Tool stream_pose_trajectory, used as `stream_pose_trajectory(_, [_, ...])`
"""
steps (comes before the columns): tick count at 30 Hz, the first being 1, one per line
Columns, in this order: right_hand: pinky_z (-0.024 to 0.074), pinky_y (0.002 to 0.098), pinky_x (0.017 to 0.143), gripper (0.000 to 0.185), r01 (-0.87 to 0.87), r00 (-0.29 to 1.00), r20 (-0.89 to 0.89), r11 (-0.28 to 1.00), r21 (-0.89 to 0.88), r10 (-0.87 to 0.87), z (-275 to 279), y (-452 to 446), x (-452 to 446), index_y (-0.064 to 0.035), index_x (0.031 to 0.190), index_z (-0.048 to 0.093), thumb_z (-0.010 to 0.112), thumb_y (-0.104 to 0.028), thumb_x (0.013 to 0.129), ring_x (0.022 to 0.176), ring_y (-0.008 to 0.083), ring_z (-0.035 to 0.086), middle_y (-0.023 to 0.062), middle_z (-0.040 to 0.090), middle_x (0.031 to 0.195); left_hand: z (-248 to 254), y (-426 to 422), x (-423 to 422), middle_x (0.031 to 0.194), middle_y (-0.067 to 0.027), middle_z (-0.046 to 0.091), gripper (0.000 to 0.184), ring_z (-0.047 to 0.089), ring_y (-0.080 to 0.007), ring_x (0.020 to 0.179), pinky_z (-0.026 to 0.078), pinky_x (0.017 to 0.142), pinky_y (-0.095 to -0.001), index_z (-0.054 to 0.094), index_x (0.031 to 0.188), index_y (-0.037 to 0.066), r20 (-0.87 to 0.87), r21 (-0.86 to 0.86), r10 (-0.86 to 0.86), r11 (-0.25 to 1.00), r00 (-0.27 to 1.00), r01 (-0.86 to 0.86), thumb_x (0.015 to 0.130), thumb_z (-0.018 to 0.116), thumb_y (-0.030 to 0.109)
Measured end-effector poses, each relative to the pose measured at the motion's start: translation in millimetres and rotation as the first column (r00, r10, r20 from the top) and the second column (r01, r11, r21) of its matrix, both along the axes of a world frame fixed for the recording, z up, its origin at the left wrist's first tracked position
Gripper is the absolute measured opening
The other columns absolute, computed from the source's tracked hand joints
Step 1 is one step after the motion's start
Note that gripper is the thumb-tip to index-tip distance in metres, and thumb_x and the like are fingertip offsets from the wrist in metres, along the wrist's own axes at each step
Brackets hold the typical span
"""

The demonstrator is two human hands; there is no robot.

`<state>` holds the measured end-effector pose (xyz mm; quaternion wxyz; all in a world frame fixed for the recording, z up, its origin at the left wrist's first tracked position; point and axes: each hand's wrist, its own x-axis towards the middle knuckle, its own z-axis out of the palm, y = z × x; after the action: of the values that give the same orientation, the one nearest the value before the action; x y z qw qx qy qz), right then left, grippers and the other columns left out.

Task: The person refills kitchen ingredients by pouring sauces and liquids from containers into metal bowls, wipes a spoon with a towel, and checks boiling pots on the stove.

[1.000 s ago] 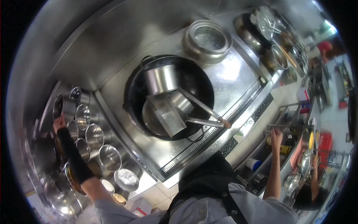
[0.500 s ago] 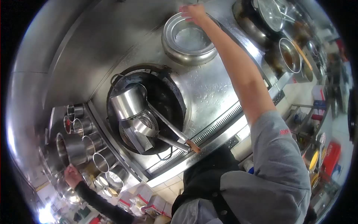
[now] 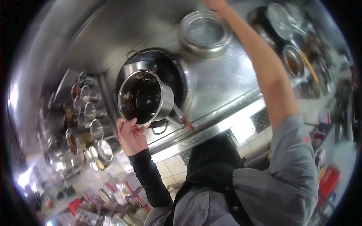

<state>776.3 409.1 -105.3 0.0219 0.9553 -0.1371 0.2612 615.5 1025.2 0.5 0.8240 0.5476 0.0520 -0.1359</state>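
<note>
A steel pot [image 3: 167,101] with dark residue inside is tilted in my left hand [image 3: 132,133], whose fingers grip its rim. Behind and partly under it sits the black wok [image 3: 174,77], which holds a steel ladle pot [image 3: 132,68] with long handles reaching over the stove's front edge. My right hand [image 3: 216,5] is at the top edge of the view, just above a round steel pot of clear liquid [image 3: 205,51]. That hand is blurred and partly cut off, so its fingers cannot be made out.
Several steel containers [image 3: 97,129] stand on the left. At the upper right are a black pan with a strainer [image 3: 279,20] and a pot of brown liquid [image 3: 293,62]. The stove's front edge [image 3: 226,113] runs before me. Boxes and a red bin [image 3: 329,181] lie farther off.
My left hand has brought the steel pot from the containers on the left to above the wok. My right arm has reached out over the round pot and now extends past it.
</note>
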Motion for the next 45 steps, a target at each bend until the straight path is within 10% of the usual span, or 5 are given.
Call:
stream_pose_trajectory(2, [0.0517, 0.0483, 0.08, 0.029, 0.015, 0.978, 0.149, 0.768, 0.641, -0.143, 23, 48, -50, -0.0086, 0.108, 0.07, 0.059, -0.03, 0.091, 0.094, 0.0354, 0.067, 0.0193, 0.07, 0.098, -11, -21, -19, 0.082, -0.0069, 0.065, 0.016, 0.066, -0.0181, 0.065, 0.064, 0.066, -0.039, 0.053, 0.088, 0.008, -0.008, -0.048, -0.08, 0.996, 0.997, 0.079, 0.08, 0.06, -0.003])
stream_pose_trajectory(5, [0.0534, 0.0324, 0.078, 0.032, 0.03, 0.998, 0.015, 0.612, 0.791, -0.068, 36, 115, -137, -0.0006, 0.111, 0.07, 0.067, -0.022, 0.087, 0.088, 0.0174, 0.065, 0.0095, 0.073, 0.098, -10, -47, -61, 0.084, -0.0077, 0.065, 0.019, 0.066, -0.0199, 0.067, 0.063, 0.065, -0.0409, 0.051, 0.09, 0.008, -0.021, -0.054, -0.123, 0.991, 0.992, 0.122, 0.079, 0.061, -0.004])
stream_pose_trajectory(10, [0.0542, 0.0425, 0.083, 0.037, 0.067, 0.995, 0.02, 0.771, 0.633, -0.103, -55, 158, -261, -0.0063, 0.106, 0.074, 0.075, -0.022, 0.073, 0.083, 0.0308, 0.068, 0.0184, 0.071, 0.086, -27, -72, -114, 0.083, -0.0064, 0.058, 0.019, 0.058, -0.0175, 0.063, 0.059, 0.059, -0.0387, 0.051, 0.092, 0.008, 0.026, 0.1, -0.193, 0.977, 0.981, 0.19, 0.081, 0.063, 0.0])
stream_pose_trajectory(24, [0.0455, 0.0412, 0.103, 0.057, 0.138, 0.951, -0.009, 0.399, 0.906, -0.309, -124, 51, -683, -0.0042, 0.132, 0.058, 0.074, -0.024, 0.081, 0.119, 0.0353, 0.058, 0.022, 0.057, 0.132, -34, -279, -341, 0.084, -0.0078, 0.061, 0.014, 0.06, -0.0156, 0.064, 0.059, 0.057, -0.0338, 0.05, 0.091, 0.005, -0.022, 0.179, -0.435, 0.884, 0.9, 0.431, 0.081, 0.058, 0.0])
stream_pose_trajectory(45, [0.0537, 0.0347, 0.086, 0.036, 0.253, 0.279, -0.015, 0.058, 0.966, -0.96, -158, -329, -1152, 0.0022, 0.117, 0.068, 0.063, -0.008, 0.083, 0.097, 0.0267, 0.07, 0.0202, 0.072, 0.107, -34, -907, -609, 0.077, -0.0034, 0.055, 0.015, 0.06, -0.0159, 0.068, 0.062, 0.074, -0.046, 0.052, 0.09, 0.007, 0.072, -0.119, -0.831, 0.542, 0.552, 0.832, 0.082, 0.062, -0.001])
